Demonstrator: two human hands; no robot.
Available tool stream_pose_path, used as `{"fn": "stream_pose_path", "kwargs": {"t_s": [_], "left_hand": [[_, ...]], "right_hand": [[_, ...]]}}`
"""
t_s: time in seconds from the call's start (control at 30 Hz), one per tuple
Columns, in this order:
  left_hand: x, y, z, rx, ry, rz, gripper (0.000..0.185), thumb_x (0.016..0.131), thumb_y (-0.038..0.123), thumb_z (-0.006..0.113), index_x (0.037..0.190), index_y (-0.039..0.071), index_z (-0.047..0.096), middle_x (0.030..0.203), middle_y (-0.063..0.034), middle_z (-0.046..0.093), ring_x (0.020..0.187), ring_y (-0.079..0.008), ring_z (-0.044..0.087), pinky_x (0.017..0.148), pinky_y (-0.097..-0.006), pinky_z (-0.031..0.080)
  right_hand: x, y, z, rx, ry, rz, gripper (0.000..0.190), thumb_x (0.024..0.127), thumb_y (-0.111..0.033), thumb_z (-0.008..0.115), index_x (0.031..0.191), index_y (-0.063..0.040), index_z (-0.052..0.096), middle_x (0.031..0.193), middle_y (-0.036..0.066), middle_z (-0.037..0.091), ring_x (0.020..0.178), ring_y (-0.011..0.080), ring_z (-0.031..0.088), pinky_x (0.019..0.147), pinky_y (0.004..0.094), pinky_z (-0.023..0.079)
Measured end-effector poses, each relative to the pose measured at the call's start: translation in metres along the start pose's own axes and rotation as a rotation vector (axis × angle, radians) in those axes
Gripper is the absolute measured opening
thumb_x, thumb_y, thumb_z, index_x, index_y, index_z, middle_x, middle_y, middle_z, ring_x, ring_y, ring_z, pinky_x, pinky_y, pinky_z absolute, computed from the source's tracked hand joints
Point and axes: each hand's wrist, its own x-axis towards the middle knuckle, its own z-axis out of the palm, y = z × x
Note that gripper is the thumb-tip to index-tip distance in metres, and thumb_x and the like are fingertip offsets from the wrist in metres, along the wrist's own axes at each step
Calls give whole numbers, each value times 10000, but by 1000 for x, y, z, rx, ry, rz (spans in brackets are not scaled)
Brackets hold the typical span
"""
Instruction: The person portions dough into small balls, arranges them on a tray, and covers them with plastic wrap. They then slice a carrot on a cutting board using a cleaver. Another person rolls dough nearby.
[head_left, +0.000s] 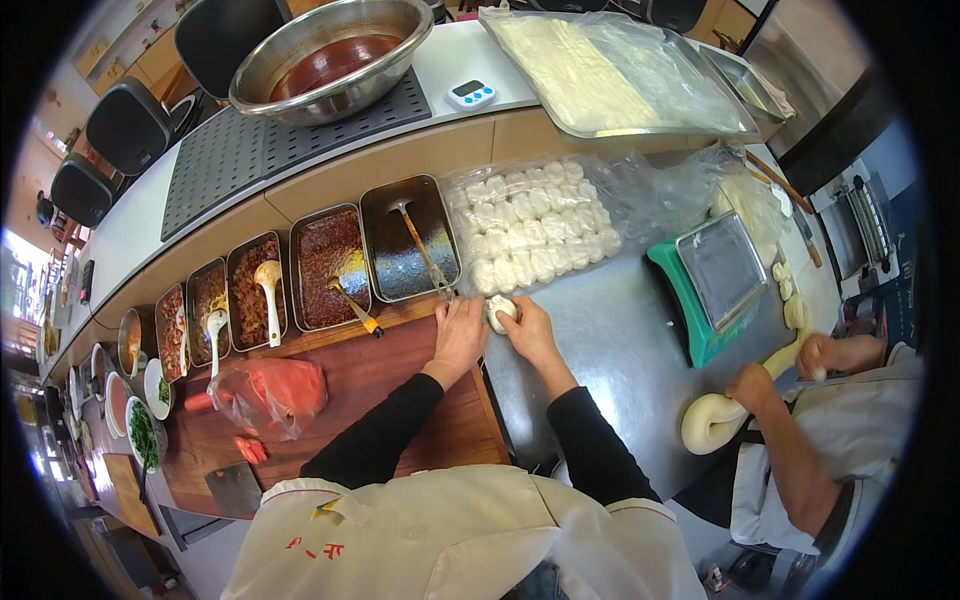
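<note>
My right hand (531, 328) holds a small white dough ball (499, 315) between thumb and fingers, over the seam between the wooden board (382, 390) and the steel worktop (592, 330). Close beside the ball, my left hand (459, 334) has its fingers bent down by the end of a slotted metal utensil (420, 244); what lies under those fingers is hidden. That utensil leans in a steel tray of dark liquid (382, 262). Just beyond my hands, rows of dough balls (536, 225) lie under clear plastic.
Several filled trays, including a red chilli sauce tray (319, 247), line the left. A red plastic bag (281, 394) and a metal scraper (234, 487) lie on the board. At right stands a green scale (705, 285); a co-worker's hands (754, 390) hold a long dough roll (709, 424).
</note>
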Motion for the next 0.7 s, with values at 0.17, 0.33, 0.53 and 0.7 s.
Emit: {"fn": "stream_pose_path", "kwargs": {"t_s": [0.17, 0.33, 0.53, 0.7], "left_hand": [[-3, 5, 12, -56, 3, -59, 577, 824, 96, 762, 1368, 28, 582, 1148, -127, 697, 1209, -310, 601, 1100, -577, 295], [2, 19, -6, -158, 93, -106, 530, 819, 95, 769, 1323, 54, 609, 1164, -129, 699, 1173, -293, 617, 1092, -534, 295], [10, 12, 3, -107, 116, -127, 503, 807, 139, 832, 1258, 103, 612, 1147, -88, 705, 1172, -297, 619, 1014, -515, 319], [6, 14, 9, -80, 149, -70, 392, 796, 97, 816, 1143, 99, 633, 1089, -90, 687, 1092, -288, 627, 1014, -499, 353]], "right_hand": [[13, 2, -10, 239, -233, 263, 389, 1017, -332, 722, 1171, 25, 715, 840, 87, 731, 606, 136, 655, 556, 289, 528], [25, -12, 1, 307, -183, 363, 426, 1021, -376, 692, 1118, 36, 738, 877, 136, 753, 692, 195, 699, 628, 330, 554], [23, -15, 11, 2, 69, 84, 461, 965, -398, 738, 1101, 43, 736, 858, 197, 761, 817, 306, 755, 757, 412, 593], [24, -38, -11, 526, -175, 593, 356, 957, -309, 746, 1000, 44, 715, 935, 248, 748, 919, 403, 735, 827, 477, 585]]}}
